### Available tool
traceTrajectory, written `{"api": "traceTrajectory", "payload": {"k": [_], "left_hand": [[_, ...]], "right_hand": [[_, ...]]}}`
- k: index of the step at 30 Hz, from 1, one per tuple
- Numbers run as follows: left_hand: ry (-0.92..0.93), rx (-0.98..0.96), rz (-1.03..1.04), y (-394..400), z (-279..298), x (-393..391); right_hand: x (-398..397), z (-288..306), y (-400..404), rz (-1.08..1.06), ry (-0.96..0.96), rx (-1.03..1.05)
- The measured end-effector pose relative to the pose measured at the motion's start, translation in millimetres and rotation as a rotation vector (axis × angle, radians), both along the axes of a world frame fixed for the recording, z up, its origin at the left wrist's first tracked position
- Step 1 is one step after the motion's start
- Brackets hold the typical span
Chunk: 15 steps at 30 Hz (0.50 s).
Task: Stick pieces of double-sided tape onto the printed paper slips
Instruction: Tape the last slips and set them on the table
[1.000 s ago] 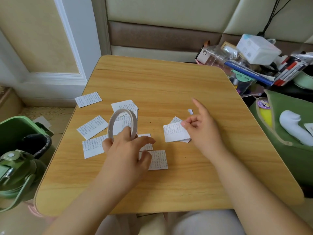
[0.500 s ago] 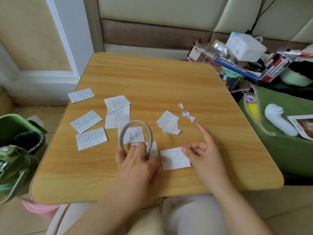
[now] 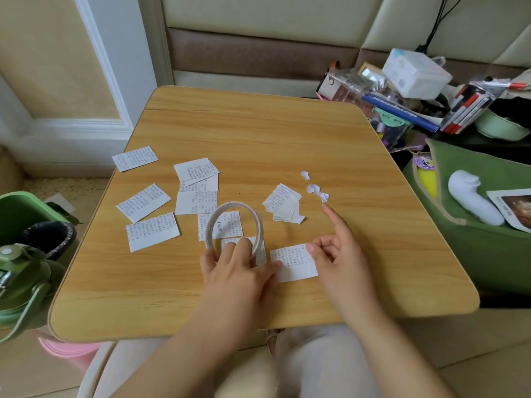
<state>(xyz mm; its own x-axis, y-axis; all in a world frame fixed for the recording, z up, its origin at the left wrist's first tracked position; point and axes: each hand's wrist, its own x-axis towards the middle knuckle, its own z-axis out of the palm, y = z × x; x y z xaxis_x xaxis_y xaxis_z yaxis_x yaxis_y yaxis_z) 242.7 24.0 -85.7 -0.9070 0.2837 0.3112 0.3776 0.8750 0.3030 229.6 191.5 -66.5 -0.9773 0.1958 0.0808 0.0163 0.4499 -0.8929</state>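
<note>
My left hand [image 3: 235, 268] grips a thin white ring of double-sided tape [image 3: 234, 209], holding it upright near the table's front middle. Its thumb tip touches the left edge of a printed paper slip [image 3: 293, 265] lying flat on the wooden table [image 3: 258, 133]. My right hand [image 3: 336, 251] pinches that slip's upper right corner, with its index finger pointing away. Several more printed slips [image 3: 143, 202] lie scattered to the left, and a small stack of slips [image 3: 283, 202] sits beyond the right hand.
Small white torn scraps [image 3: 314, 189] lie past the stack. A green bin [image 3: 31, 214] and a green bottle [image 3: 20, 280] stand left of the table. A green bag [image 3: 465, 225] and cluttered boxes and pens [image 3: 416, 90] crowd the right side.
My right hand carried one slip from the stack toward the table's front edge and set it down. My left hand brought the tape ring right and nearer, beside that slip.
</note>
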Motion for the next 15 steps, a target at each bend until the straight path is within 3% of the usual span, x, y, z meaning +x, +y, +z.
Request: {"api": "traceTrajectory", "payload": {"k": [10, 12, 14, 15], "left_hand": [[0.010, 0.046, 0.008, 0.0, -0.4, -1.4], [0.002, 0.053, 0.003, -1.0, -1.3, -1.3], [-0.007, 0.050, -0.002, -1.7, -2.9, -1.0], [-0.010, 0.047, -0.004, -1.9, -3.2, -0.8]], "right_hand": [[-1.8, 8.2, 2.2, -0.054, 0.018, 0.085], [1.3, 24.9, 4.5, -0.055, -0.095, -0.166], [5.7, 39.1, 7.8, 0.020, -0.333, -0.540], [8.0, 42.9, 9.1, 0.055, -0.448, -0.624]]}}
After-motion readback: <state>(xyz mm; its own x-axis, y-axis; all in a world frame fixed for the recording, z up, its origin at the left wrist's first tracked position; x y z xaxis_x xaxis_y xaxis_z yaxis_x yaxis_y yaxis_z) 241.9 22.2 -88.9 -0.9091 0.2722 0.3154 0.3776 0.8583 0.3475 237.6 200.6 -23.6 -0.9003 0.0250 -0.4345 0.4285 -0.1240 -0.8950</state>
